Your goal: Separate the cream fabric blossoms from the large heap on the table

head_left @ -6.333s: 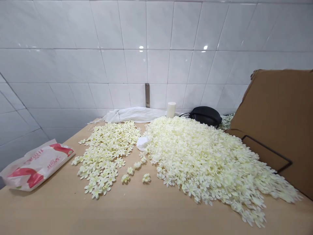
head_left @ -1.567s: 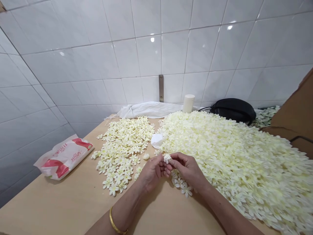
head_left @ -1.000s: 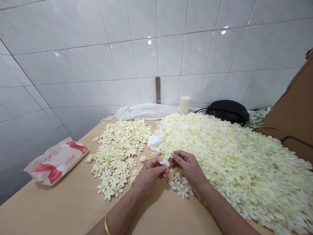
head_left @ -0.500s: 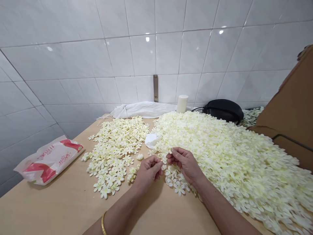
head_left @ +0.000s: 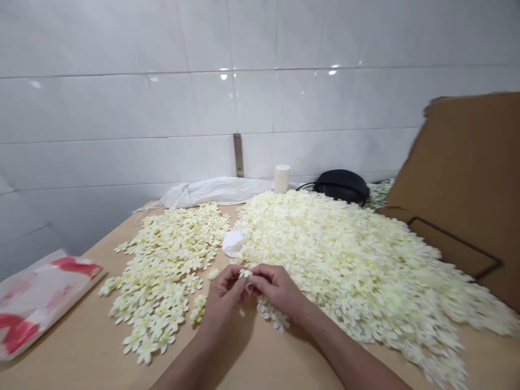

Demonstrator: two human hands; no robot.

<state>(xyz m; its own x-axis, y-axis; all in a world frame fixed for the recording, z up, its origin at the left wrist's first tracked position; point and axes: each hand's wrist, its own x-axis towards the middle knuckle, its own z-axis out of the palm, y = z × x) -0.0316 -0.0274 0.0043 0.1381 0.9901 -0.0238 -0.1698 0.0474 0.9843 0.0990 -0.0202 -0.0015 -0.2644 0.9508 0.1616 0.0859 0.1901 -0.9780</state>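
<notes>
- Flower (head_left: 245,273), small and cream, pinched between both hands just below frame centre, lifted off the surface (head_left: 101,357) for fingertip work.
- Left hand (head_left: 223,295) and right hand (head_left: 276,290) meet on it.
- Big heap (head_left: 345,260) right, within reach; thinner spread (head_left: 170,265) left, kept apart.
- Red-white bag (head_left: 36,298) at left edge.

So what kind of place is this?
Probably a small craft workshop, not a home kitchen. A wooden table against a white tiled wall bears a large heap of artificial flowers and a smaller spread pile; both hands pinch one flower.
</notes>
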